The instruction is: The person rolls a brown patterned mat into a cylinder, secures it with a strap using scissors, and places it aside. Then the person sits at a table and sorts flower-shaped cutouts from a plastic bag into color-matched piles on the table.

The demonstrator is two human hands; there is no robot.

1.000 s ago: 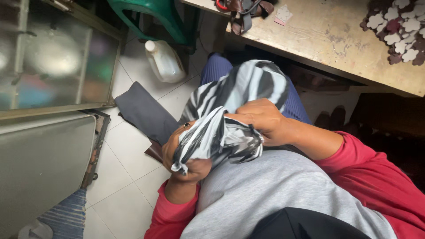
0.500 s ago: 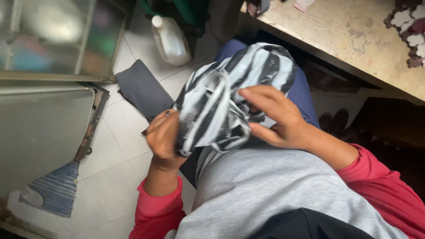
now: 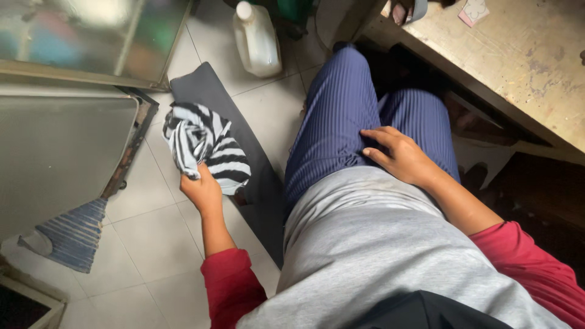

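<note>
Left hand (image 3: 202, 190) grip closed on bunched striped cloth (image 3: 204, 146): soft, light, floppy (loose folds above the grip). Right hand (image 3: 399, 155) open, empty, on thigh.

Red sleeves (image 3: 231, 280), grey top (image 3: 378, 244), blue-striped trousers (image 3: 335, 122)

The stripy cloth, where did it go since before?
The left hand carried the striped cloth off the lap, out to the side above the floor. The right hand let go and now rests on the thigh. The white jug stayed put.
</note>
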